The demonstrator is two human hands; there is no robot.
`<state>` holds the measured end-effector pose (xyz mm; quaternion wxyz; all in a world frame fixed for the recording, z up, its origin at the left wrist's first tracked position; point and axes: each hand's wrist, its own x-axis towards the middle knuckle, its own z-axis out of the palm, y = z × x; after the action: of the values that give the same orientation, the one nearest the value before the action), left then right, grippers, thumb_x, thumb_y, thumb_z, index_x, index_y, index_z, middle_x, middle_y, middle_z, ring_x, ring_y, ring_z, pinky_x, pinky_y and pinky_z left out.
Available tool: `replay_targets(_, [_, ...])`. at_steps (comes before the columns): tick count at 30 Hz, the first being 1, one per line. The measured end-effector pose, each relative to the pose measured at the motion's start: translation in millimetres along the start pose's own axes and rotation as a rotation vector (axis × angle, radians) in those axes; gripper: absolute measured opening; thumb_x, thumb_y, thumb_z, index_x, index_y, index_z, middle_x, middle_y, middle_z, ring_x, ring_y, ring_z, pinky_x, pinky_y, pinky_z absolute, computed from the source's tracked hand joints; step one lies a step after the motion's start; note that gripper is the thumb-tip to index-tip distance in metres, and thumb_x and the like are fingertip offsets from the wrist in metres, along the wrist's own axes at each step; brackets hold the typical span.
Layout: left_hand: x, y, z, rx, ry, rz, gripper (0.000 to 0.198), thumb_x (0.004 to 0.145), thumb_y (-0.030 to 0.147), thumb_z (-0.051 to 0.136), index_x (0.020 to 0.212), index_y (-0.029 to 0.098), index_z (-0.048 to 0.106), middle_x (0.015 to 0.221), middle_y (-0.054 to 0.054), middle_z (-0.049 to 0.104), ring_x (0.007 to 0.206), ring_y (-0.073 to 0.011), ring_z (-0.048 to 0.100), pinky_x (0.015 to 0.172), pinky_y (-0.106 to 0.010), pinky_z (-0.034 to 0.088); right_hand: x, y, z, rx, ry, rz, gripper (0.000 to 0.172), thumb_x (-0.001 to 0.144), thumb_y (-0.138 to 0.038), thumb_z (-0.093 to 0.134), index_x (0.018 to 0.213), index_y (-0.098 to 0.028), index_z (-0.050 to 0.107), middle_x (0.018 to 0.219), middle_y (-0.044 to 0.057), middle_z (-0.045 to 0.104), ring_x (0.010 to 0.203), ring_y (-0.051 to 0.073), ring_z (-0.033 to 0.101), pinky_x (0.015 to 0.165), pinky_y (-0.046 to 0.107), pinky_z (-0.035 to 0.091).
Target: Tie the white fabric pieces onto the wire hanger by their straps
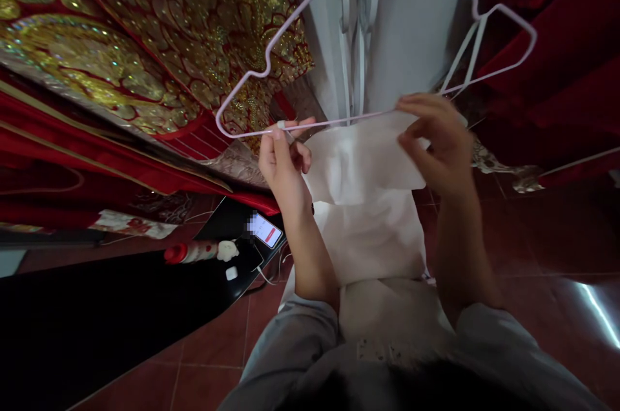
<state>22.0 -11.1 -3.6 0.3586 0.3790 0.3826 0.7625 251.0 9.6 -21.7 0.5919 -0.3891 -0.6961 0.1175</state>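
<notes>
A pale pink clothes hanger (334, 121) is held up in front of me, its lower bar running across between my hands. My left hand (283, 156) is closed in a pinch at the bar's left part, with a small white strap-like piece (281, 125) at the fingertips. A white garment (361, 159) hangs below the bar in front of my body. White straps (469, 52) loop over the hanger's right notch and run down behind my right hand (438, 139). That hand is at the garment's upper right edge, index finger near the bar, thumb apart from it.
Red and gold sequined garments (194, 30) hang at left, dark red cloth (557, 75) at right. White cabinet doors (407, 30) stand ahead. On a black table (145, 307) lie a phone (265, 230), a red-capped bottle (191, 252) and a small white case (232, 273). Red tiles (213, 346) cover the floor.
</notes>
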Motion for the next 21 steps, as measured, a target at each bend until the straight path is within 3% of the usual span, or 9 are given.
replay_targets(2, [1, 1, 2.5, -0.036, -0.004, 0.04, 0.021, 0.099, 0.046, 0.066, 0.089, 0.027, 0.064, 0.106, -0.003, 0.08, 0.049, -0.0122, 0.043, 0.046, -0.033, 0.022, 12, 11, -14, 0.031, 0.247, -0.011, 0.03, 0.089, -0.044, 0.071, 0.119, -0.04, 0.073, 0.119, 0.002, 0.067, 0.075, 0.014, 0.058, 0.058, 0.031, 0.048])
replay_targets(4, [2, 2, 3.2, -0.063, -0.004, 0.057, 0.02, 0.097, 0.045, 0.069, 0.092, 0.027, 0.06, 0.113, -0.002, 0.079, 0.051, -0.0125, 0.047, 0.046, -0.032, 0.021, 24, 17, -27, 0.037, 0.35, 0.028, 0.032, 0.086, -0.044, 0.075, 0.117, -0.038, 0.074, 0.112, 0.001, 0.068, 0.063, 0.011, 0.049, 0.053, 0.03, 0.04])
replay_targets(8, [1, 4, 6.7, -0.112, -0.009, 0.041, 0.022, 0.097, 0.045, 0.065, 0.097, 0.025, 0.055, 0.105, -0.005, 0.077, 0.049, -0.0112, 0.044, 0.043, -0.031, 0.022, 40, 1, -36, 0.051, 0.119, 0.196, 0.012, 0.086, -0.038, 0.076, 0.092, -0.029, 0.081, 0.074, 0.001, 0.069, 0.049, 0.009, 0.041, 0.045, 0.027, 0.025])
replay_targets(10, [1, 3, 9.6, -0.136, -0.017, 0.045, 0.022, 0.097, 0.045, 0.064, 0.098, 0.025, 0.055, 0.095, -0.004, 0.074, 0.047, -0.0107, 0.041, 0.042, -0.03, 0.021, 44, -16, -34, 0.091, 0.056, 0.229, 0.011, 0.089, -0.029, 0.072, 0.087, -0.029, 0.083, 0.068, -0.001, 0.069, 0.044, 0.006, 0.036, 0.04, 0.025, 0.019])
replay_targets(12, [0, 0, 11.7, -0.145, -0.032, 0.042, 0.023, 0.097, 0.045, 0.067, 0.095, 0.024, 0.056, 0.088, -0.003, 0.071, 0.047, -0.0102, 0.039, 0.042, -0.029, 0.018, 49, -27, -34, 0.159, 0.063, 0.193, 0.021, 0.088, -0.019, 0.069, 0.095, -0.031, 0.085, 0.077, -0.001, 0.076, 0.041, 0.004, 0.034, 0.037, 0.024, 0.018])
replay_targets(14, [-1, -3, 12.5, -0.142, -0.05, 0.025, 0.027, 0.095, 0.046, 0.07, 0.093, 0.024, 0.055, 0.086, -0.003, 0.07, 0.047, -0.0096, 0.036, 0.043, -0.029, 0.016, 58, -25, -37, 0.22, 0.127, 0.114, 0.034, 0.089, -0.014, 0.066, 0.109, -0.036, 0.084, 0.097, -0.001, 0.082, 0.044, 0.003, 0.043, 0.036, 0.021, 0.024])
replay_targets(17, [-1, -6, 11.3, -0.131, -0.074, -0.015, 0.031, 0.092, 0.047, 0.073, 0.091, 0.024, 0.053, 0.088, -0.003, 0.071, 0.046, -0.0092, 0.032, 0.043, -0.028, 0.017, 70, 2, -48, 0.256, 0.287, -0.039, 0.041, 0.091, -0.021, 0.069, 0.122, -0.047, 0.077, 0.13, -0.008, 0.076, 0.07, 0.007, 0.071, 0.045, 0.017, 0.037])
replay_targets(19, [-1, -6, 10.1, -0.122, -0.072, -0.025, 0.028, 0.092, 0.045, 0.073, 0.091, 0.024, 0.054, 0.088, -0.002, 0.072, 0.047, -0.0093, 0.031, 0.043, -0.028, 0.018, 72, 24, -54, 0.25, 0.38, -0.083, 0.04, 0.089, -0.028, 0.075, 0.122, -0.05, 0.075, 0.137, -0.012, 0.072, 0.087, 0.013, 0.078, 0.048, 0.018, 0.043])
replay_targets(21, [-1, -5, 9.8, -0.112, -0.064, -0.028, 0.025, 0.092, 0.042, 0.072, 0.09, 0.024, 0.054, 0.089, -0.002, 0.073, 0.047, -0.0097, 0.03, 0.044, -0.028, 0.019, 65, 39, -54, 0.194, 0.521, -0.089, 0.034, 0.089, -0.033, 0.078, 0.12, -0.047, 0.077, 0.131, -0.01, 0.075, 0.081, 0.014, 0.077, 0.045, 0.02, 0.042])
